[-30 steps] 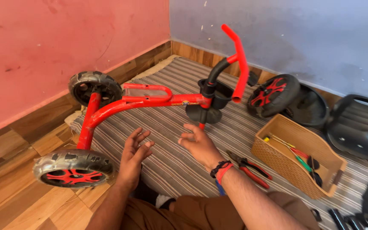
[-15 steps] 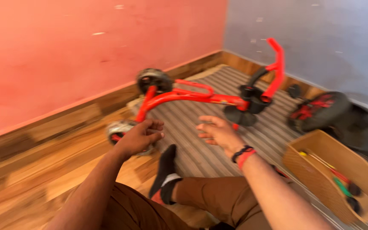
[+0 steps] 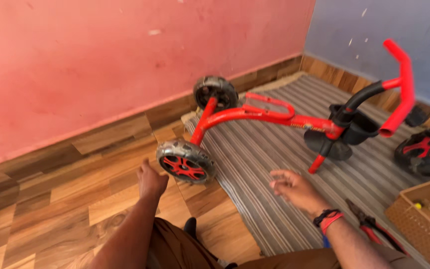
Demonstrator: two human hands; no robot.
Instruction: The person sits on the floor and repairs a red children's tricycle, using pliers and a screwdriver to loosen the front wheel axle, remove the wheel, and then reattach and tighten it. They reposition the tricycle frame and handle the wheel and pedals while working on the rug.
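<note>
On striped mat (image 3: 274,154) by pink wall (image 3: 100,65): red tricycle frame (image 3: 274,117); left hand (image 3: 151,182), right hand (image 3: 294,188) grip wide, empty.

One label noted: a narrow sticker (image 3: 305,126) along the red frame tube (image 3: 255,115) of the tricycle, far right of centre, over the striped mat. It is a thin dark strip on red; detail too blurred to make out. No packages, signs or screens observed.
</note>
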